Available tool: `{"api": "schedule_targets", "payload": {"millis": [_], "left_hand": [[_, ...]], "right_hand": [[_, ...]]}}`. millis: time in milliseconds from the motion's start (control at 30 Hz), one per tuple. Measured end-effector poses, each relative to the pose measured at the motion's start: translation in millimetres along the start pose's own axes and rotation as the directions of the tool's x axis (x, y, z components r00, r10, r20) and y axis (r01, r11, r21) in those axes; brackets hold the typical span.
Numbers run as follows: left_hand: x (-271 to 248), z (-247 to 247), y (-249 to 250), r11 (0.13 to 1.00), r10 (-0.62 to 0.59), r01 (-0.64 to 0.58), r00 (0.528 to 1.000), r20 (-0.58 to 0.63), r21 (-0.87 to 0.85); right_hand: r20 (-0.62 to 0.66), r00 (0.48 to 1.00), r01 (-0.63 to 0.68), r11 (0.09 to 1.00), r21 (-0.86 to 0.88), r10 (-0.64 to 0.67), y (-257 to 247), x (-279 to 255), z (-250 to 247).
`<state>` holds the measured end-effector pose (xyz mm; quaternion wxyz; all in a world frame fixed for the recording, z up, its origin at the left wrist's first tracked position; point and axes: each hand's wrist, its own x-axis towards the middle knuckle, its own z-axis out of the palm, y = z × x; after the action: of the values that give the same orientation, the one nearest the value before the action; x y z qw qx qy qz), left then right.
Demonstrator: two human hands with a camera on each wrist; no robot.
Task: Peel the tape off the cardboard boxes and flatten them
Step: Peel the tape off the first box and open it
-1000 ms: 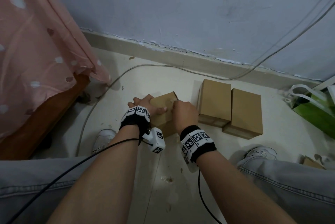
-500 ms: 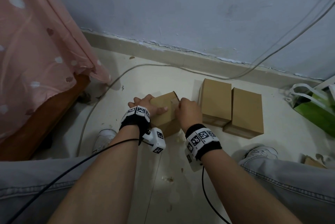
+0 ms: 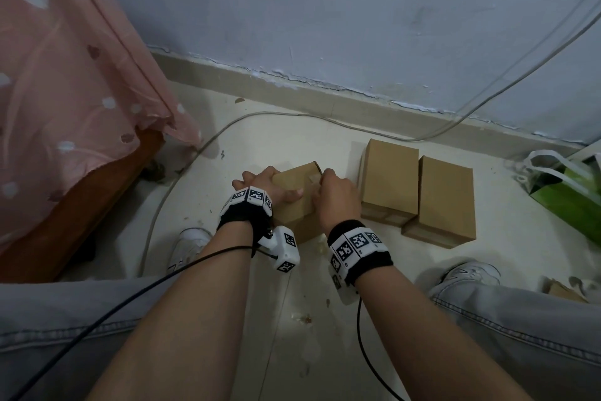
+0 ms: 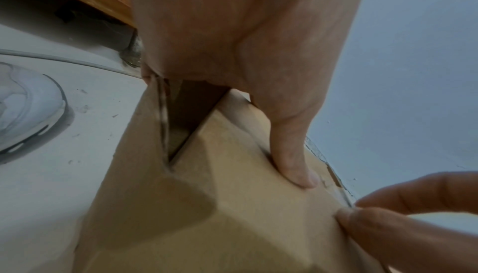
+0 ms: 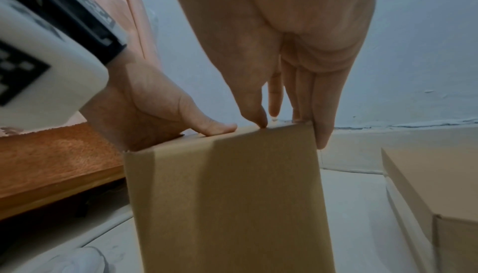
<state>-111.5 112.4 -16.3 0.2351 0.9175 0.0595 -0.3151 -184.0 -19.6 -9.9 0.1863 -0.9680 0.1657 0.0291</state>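
Observation:
A small brown cardboard box (image 3: 294,215) stands on the floor between my knees. My left hand (image 3: 266,186) grips its upper left side, with the thumb (image 4: 294,165) pressed flat on the top face. A flap gap (image 4: 178,126) shows open under that palm. My right hand (image 3: 335,196) sits at the box's top right edge. Its thumb and forefinger (image 4: 383,216) pinch the end of a clear tape strip (image 3: 313,178) there. In the right wrist view the thumb tip (image 5: 258,120) digs at the box's (image 5: 227,205) top edge while the other fingers hang over the far side.
Two more closed cardboard boxes (image 3: 388,179) (image 3: 445,199) lie side by side just to the right. A green bag (image 3: 566,192) sits at far right. A grey cable (image 3: 260,118) curves along the wall. A wooden bed frame (image 3: 97,199) under pink cloth (image 3: 65,75) is on the left.
My right hand has slid rightward across the box top to its right edge. The left hand and the box have stayed put.

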Motion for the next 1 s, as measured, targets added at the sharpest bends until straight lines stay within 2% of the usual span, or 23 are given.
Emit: {"api": "schedule_targets", "payload": {"millis": [167, 300, 433, 667, 867, 1000], "left_hand": [[0.7, -0.3, 0.7, 1.000, -0.004, 0.004, 1.000, 0.003, 0.007], [1.7, -0.8, 1.2, 1.000, -0.001, 0.001, 1.000, 0.013, 0.009], [-1.2, -1.7, 1.9, 1.000, -0.005, 0.005, 1.000, 0.010, 0.009], [-2.7, -1.5, 1.8, 1.000, -0.001, 0.001, 1.000, 0.012, 0.008], [-5.1, -1.7, 2.4, 1.000, -0.001, 0.001, 1.000, 0.009, 0.003], [-9.0, 0.8, 0.9, 1.000, -0.005, 0.005, 1.000, 0.009, -0.010]], "right_hand": [[-0.003, 0.999, -0.044, 0.996, 0.082, 0.045, 8.4, 4.2, -4.9], [0.045, 0.999, -0.021, 0.983, 0.182, 0.013, 15.2, 11.1, -13.1], [0.060, 0.998, 0.028, 0.991, 0.127, -0.035, 12.3, 4.2, -8.6], [0.013, 1.000, -0.002, 1.000, 0.010, 0.002, 6.1, 0.6, 3.6], [0.042, 0.999, -0.031, 0.998, 0.049, 0.029, 6.6, 7.7, -0.6], [0.058, 0.996, -0.080, 0.981, 0.179, 0.071, 14.0, 15.5, -8.8]]}}
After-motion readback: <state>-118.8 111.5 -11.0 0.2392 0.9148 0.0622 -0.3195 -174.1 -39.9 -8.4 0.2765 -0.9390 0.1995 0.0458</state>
